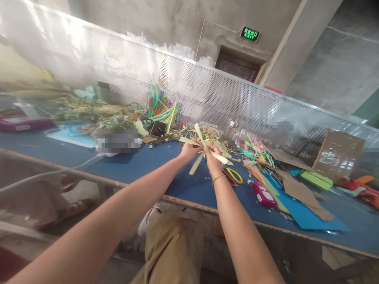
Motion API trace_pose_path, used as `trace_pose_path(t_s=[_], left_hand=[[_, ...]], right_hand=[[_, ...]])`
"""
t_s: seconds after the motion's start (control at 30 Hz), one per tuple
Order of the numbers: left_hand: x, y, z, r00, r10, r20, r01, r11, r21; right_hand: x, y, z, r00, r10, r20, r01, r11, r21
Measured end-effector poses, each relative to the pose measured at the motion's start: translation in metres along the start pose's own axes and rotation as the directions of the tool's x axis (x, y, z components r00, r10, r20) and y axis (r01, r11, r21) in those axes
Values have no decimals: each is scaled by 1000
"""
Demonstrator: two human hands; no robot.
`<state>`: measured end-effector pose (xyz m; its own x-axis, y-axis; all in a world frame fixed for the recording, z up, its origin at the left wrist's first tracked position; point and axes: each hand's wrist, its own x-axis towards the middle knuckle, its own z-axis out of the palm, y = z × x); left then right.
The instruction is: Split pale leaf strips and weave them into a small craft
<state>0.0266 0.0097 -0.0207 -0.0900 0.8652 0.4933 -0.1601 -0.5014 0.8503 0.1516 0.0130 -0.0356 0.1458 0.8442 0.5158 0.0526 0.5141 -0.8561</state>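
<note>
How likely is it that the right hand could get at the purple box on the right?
Likely yes: the purple box lies uncovered nearby on the table, though the right hand is holding pale strips.

strips [220, 157] crossed between left hand [187, 154] and right hand [211, 162] over the table [133, 169], scissors [241, 180] just right, pipe cleaners [157, 103] off back-left, perforated panel [192, 81] behind it all

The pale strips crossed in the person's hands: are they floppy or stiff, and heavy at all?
The pale strips are probably somewhat stiff, since their free ends reach out fairly straight beyond the left hand and right hand. They look narrow and thin, so likely light. Being flat, they would probably slide rather than roll if pushed.
</note>
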Motion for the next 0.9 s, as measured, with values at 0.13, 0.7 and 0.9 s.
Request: trace_pose_path(t_s=[0.13, 0.7, 0.9], left_hand=[[-3, 3, 1, 999, -38, 19, 37, 999, 24], [3, 9, -4, 827, -558, -61, 501, 783, -369], [3, 9, -5, 823, -564, 67, 544, 749, -379]], right_hand=[[1, 3, 2, 993, 109, -39, -105, 992, 76], [-5, -7, 4, 967, 255, 13, -251, 940, 229], [-7, -8, 7, 959, 281, 30, -279, 925, 257]])
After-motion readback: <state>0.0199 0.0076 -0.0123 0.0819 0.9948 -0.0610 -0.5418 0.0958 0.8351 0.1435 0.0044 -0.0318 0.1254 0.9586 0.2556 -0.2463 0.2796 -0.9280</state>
